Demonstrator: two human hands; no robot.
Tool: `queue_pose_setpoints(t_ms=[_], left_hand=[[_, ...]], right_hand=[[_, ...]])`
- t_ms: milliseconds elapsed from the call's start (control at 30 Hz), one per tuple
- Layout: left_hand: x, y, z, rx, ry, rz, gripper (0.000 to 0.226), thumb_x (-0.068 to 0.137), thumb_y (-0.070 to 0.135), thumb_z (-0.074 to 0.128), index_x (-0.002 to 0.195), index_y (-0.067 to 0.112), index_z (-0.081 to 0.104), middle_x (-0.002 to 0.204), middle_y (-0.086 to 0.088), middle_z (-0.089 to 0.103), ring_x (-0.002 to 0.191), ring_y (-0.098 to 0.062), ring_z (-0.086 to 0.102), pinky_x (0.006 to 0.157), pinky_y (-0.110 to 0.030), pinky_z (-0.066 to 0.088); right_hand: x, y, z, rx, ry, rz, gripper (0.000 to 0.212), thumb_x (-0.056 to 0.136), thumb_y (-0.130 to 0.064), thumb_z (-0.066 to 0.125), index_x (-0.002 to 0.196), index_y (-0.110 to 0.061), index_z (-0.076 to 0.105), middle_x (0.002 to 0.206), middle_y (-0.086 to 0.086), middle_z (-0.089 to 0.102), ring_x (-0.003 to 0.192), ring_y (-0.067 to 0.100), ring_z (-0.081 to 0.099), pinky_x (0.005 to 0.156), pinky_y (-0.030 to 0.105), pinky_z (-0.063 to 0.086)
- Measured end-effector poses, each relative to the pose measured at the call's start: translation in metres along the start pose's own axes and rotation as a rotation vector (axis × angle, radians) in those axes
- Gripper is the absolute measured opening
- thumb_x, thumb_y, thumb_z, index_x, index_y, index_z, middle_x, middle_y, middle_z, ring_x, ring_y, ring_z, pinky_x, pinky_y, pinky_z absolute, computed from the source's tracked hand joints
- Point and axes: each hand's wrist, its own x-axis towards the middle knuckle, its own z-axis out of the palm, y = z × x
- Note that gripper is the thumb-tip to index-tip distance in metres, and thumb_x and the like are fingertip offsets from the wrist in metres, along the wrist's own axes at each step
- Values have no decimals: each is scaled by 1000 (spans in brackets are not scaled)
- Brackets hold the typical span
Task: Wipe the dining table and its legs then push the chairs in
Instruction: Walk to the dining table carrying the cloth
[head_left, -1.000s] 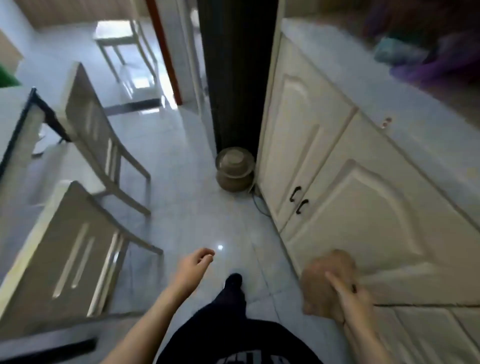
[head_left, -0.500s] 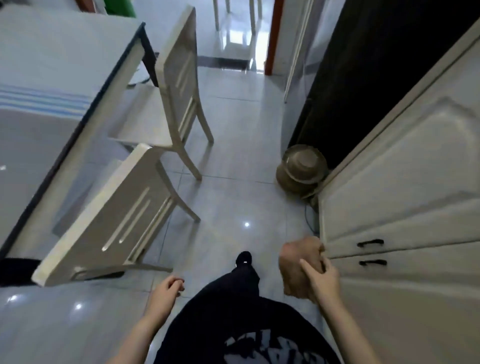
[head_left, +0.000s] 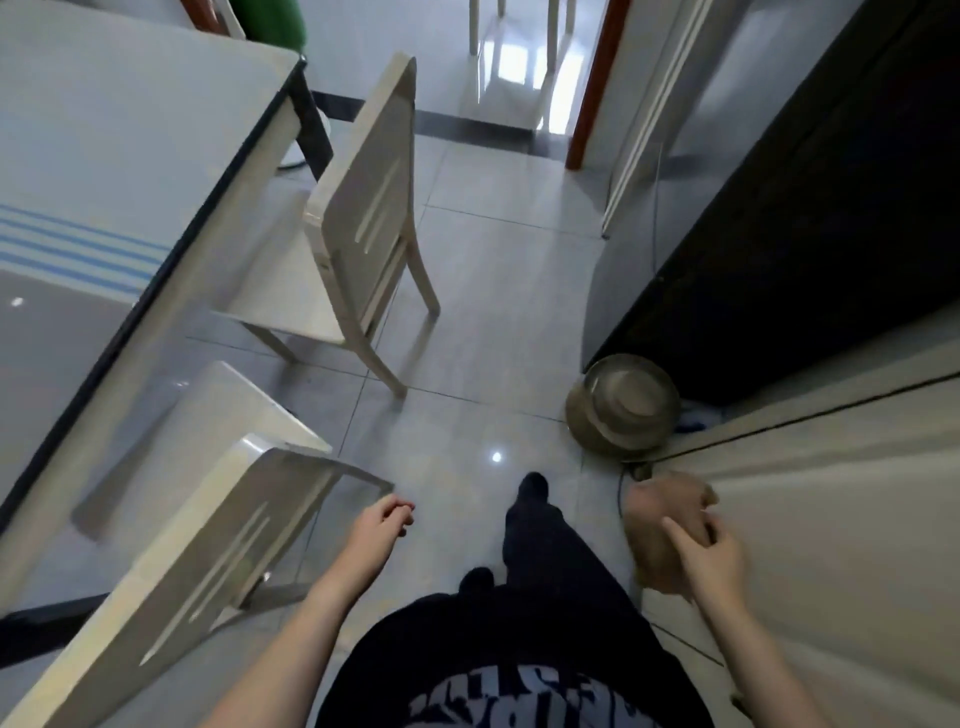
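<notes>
The right hand (head_left: 711, 558) is clutching a bunched brown cloth (head_left: 657, 525), ready for wiping the table (head_left: 156, 156); the left hand (head_left: 382, 525) is hanging loosely curled and empty beside the nearest chair (head_left: 208, 561).

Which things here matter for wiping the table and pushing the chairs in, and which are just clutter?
Job: glossy grey dining table; near cream wooden chair; far cream wooden chair; crumpled brown cloth in right hand; empty left hand.
Lying about: round tan lidded pot on floor; white cabinet doors.
</notes>
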Motion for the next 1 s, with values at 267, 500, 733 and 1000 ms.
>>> queue_pose_setpoints(t_ms=[267,500,733,1000], left_hand=[[89,83,6,-104,119,-120,17,90,14,52,89,6,67,80,-11,65,73,-25,57,62,-28,42],[155,152,-26,-188,254,-190,21,94,4,46,84,5,64,82,-15,64,74,-27,57,63,-29,42],[262,216,-37,-196,192,-237,20,95,7,47,84,7,63,80,-13,62,74,-27,54,63,-31,40],[406,386,-73,73,-61,-4,17,94,17,49,85,22,63,83,-1,66,79,-19,61,73,-32,46]], right_hand=[[137,-101,47,-86,-128,-41,17,80,-11,73,89,-11,59,86,11,63,79,25,59,75,33,45],[222,-223,111,-186,-260,-247,20,80,-14,73,95,-7,62,86,5,63,81,20,57,72,30,40],[310,-299,174,-189,-216,-230,18,77,-10,75,82,-4,59,72,3,60,67,16,53,59,24,40],[387,-387,198,-225,-70,-121,23,81,-18,73,98,-9,61,91,8,63,86,25,59,78,35,46]])
